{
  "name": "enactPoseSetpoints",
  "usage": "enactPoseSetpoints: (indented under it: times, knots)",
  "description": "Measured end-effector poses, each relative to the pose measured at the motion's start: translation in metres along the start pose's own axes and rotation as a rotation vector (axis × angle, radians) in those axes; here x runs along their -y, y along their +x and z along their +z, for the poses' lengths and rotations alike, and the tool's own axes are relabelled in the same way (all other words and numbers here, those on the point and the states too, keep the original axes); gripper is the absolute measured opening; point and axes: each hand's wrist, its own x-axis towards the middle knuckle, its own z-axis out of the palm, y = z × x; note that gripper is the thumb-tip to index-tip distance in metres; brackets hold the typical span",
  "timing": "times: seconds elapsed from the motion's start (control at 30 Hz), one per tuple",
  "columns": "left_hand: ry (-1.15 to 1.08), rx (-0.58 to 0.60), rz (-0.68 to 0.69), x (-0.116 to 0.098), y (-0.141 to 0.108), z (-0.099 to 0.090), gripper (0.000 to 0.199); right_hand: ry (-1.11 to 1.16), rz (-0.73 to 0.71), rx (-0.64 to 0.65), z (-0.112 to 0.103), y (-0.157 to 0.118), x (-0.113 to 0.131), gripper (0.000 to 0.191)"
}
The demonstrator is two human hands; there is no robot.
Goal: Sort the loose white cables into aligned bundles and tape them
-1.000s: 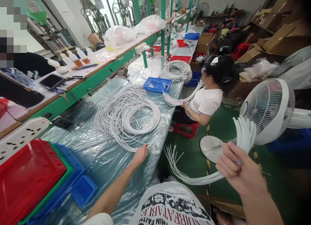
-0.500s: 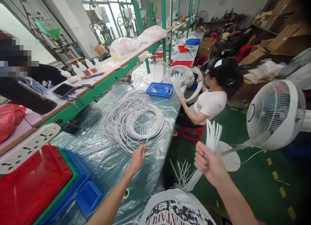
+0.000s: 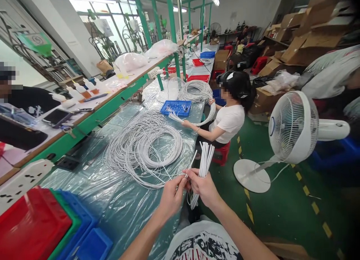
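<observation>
Right hand (image 3: 205,187) is closed around a bundle of thin white plastic-coated wire lengths (image 3: 204,160), gripping it about mid-length. The upper ends fan up past the knuckles and the lower ends hang below the fist (image 3: 193,200), just off the near edge of the long table covered in clear plastic sheeting (image 3: 132,200).

Left hand (image 3: 173,196) is pinched shut on a single white wire strand (image 3: 191,163), thumb and fingertips on its lower part, right beside the bundle; the two hands are touching or nearly so.

Handling, as a judgement: wires look light, springy, semi-stiff, since the short ends stand straight while longer ones sag. The smooth jacket is probably slippery, so strands could slide out of a loose fist. Best hold looks like mid-bundle with a firm wrap; a single strand wants a fingertip pinch near its end.

Pose: both forearms are bare and come up from the bottom of the frame, converging in front of the chest, wrists roughly level, right palm turned left.

Nearby are a big loose coil of white wire (image 3: 146,144) on the table, a blue plastic tray (image 3: 176,107) beyond it, stacked red, green and blue bins (image 3: 42,226) at near left, and a white floor fan (image 3: 292,127) on the right. A seated co-worker in a white T-shirt (image 3: 229,119) handles their own wire loop.
</observation>
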Motion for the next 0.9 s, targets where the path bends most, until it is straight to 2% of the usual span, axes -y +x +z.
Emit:
enactPoseSetpoints:
  times: [0.4,0.67,0.9]
  knots:
    - [0.238,0.081,0.047,0.023,-0.013,-0.008,0.036,0.094,-0.006,-0.034,-0.003,0.006,0.012,0.043]
    - [0.381,0.131,0.115,0.036,-0.018,-0.015,0.033,0.113,0.019,-0.026,-0.007,0.010,0.004,0.045]
    - [0.426,0.162,0.132,0.042,-0.018,-0.015,0.032,0.116,0.039,-0.020,-0.010,0.010,0.006,0.045]
